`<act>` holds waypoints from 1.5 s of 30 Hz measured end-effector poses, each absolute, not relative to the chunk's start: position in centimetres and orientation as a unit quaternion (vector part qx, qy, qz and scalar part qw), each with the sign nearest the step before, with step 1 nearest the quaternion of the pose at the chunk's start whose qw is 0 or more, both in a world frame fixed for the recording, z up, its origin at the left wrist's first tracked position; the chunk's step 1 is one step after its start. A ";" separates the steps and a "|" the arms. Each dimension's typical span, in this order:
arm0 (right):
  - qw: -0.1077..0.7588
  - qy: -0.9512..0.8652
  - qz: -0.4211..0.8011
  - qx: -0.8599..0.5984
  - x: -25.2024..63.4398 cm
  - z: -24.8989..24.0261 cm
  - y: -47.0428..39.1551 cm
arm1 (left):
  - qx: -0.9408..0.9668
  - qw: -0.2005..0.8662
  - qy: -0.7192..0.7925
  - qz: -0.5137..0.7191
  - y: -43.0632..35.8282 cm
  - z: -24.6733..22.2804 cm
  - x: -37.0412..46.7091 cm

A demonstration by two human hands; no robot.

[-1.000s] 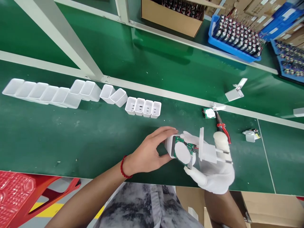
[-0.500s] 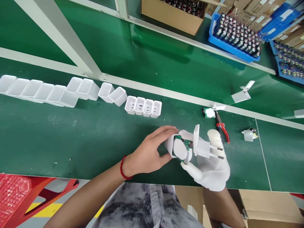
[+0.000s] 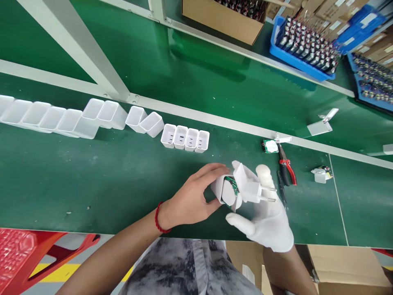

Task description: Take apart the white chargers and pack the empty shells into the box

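Note:
My left hand (image 3: 190, 198) is bare, with a red cord at the wrist, and grips a white plastic housing (image 3: 216, 189) between thumb and fingers. A green circuit board (image 3: 232, 183) with a white round pad (image 3: 227, 193) sits partly inside the housing's open end. Beside that end, a white plug cap (image 3: 252, 191) with two metal pins leans toward the board. My right hand (image 3: 272, 227), in a white glove, bears the cap against its fingers, some of which are hidden behind it. The gloved thumb is stretched out below, apart from the cap.
Open white housings (image 3: 109, 114) stand in a row at the left and centre. To the right lie red-and-black pliers (image 3: 285, 166), a dark thin tool (image 3: 281, 188), another board (image 3: 270, 146) and a small assembly (image 3: 321, 175). Blue trays (image 3: 302, 61) and a cardboard box (image 3: 224, 20) occupy the shelf.
The plug cap has moved left and tilted toward the housing's open end. My right hand has moved left with it, and its thumb has come away from the board. The left hand stays nearly still.

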State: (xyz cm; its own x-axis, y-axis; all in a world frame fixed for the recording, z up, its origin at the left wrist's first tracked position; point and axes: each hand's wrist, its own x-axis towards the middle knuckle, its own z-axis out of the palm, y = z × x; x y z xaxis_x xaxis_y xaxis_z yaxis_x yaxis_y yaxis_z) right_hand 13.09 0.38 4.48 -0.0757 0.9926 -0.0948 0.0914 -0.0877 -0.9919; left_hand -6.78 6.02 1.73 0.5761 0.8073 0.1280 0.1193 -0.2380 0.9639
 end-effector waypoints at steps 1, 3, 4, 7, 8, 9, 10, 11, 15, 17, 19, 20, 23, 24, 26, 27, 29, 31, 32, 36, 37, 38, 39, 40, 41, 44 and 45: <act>0.437 -0.534 0.508 -0.516 13.0 4.5 0.3 | 0.713 0.526 0.326 0.328 6.0 1.7 -6.8; 0.442 -0.547 0.494 -0.511 12.9 4.4 0.3 | 0.707 0.531 0.330 0.330 6.0 1.5 -6.7; 0.445 -0.545 0.493 -0.512 12.8 4.5 0.2 | 0.705 0.534 0.328 0.331 6.0 1.5 -6.6; 0.450 -0.536 0.502 -0.509 12.5 4.5 0.2 | 0.706 0.541 0.316 0.331 6.0 1.6 -6.5; 0.450 -0.540 0.501 -0.505 12.4 4.5 0.2 | 0.708 0.540 0.315 0.328 6.1 1.7 -6.5; 0.451 -0.544 0.496 -0.505 12.3 4.4 0.3 | 0.712 0.537 0.317 0.323 6.1 1.7 -6.5; 0.452 -0.547 0.489 -0.508 12.3 4.4 0.3 | 0.715 0.533 0.323 0.317 6.0 1.6 -6.4; 0.455 -0.545 0.481 -0.514 12.2 4.2 0.4 | 0.711 0.534 0.330 0.315 6.0 1.5 -6.3; 0.456 -0.491 0.499 -0.550 11.6 3.4 0.8 | 0.634 0.572 0.371 0.364 5.5 0.5 -5.9; 0.419 -0.476 0.557 -0.537 11.1 2.8 1.1 | 0.622 0.567 0.373 0.391 5.3 0.2 -5.7; 0.390 -0.468 0.601 -0.518 10.7 2.1 1.3 | 0.646 0.546 0.369 0.385 5.2 0.2 -5.7; 0.388 -0.459 0.609 -0.518 10.6 1.7 1.3 | 0.657 0.544 0.364 0.373 5.2 0.3 -5.8; 0.405 -0.429 0.600 -0.540 10.7 0.9 1.3 | 0.652 0.586 0.339 0.342 5.7 0.8 -6.4; 0.406 -0.426 0.600 -0.541 10.8 0.8 1.3 | 0.638 0.608 0.333 0.336 5.9 0.9 -6.6; 0.403 -0.432 0.607 -0.531 10.9 0.8 1.4 | 0.612 0.638 0.338 0.322 6.3 1.0 -6.8; 0.398 -0.438 0.612 -0.525 10.9 0.9 1.5 | 0.608 0.642 0.346 0.314 6.5 0.9 -6.7; 0.395 -0.449 0.609 -0.521 10.7 1.1 1.6 | 0.618 0.632 0.357 0.302 6.6 0.7 -6.6; 0.400 -0.452 0.592 -0.534 10.4 1.2 1.7 | 0.635 0.614 0.358 0.302 6.4 0.5 -6.5; 0.404 -0.451 0.583 -0.541 10.3 1.2 1.6 | 0.642 0.607 0.355 0.305 6.3 0.4 -6.5; 0.429 -0.445 0.554 -0.558 10.0 0.7 1.3 | 0.658 0.588 0.338 0.327 5.8 0.2 -6.5; 0.433 -0.447 0.547 -0.559 10.0 0.6 1.2 | 0.661 0.584 0.335 0.331 5.7 0.2 -6.5; 0.436 -0.450 0.543 -0.559 10.0 0.5 1.1 | 0.662 0.583 0.334 0.331 5.6 0.2 -6.6; 0.440 -0.452 0.540 -0.557 10.0 0.5 1.0 | 0.663 0.584 0.334 0.330 5.5 0.3 -6.6; 0.445 -0.452 0.538 -0.555 10.0 0.5 1.0 | 0.663 0.585 0.334 0.328 5.5 0.4 -6.6; 0.449 -0.450 0.538 -0.554 10.0 0.5 0.9 | 0.663 0.585 0.333 0.327 5.4 0.5 -6.7; 0.460 -0.442 0.536 -0.552 9.9 0.6 0.8 | 0.669 0.579 0.321 0.337 5.2 0.7 -6.8; 0.465 -0.440 0.533 -0.553 9.8 0.6 0.7 | 0.672 0.578 0.314 0.341 5.1 0.6 -6.9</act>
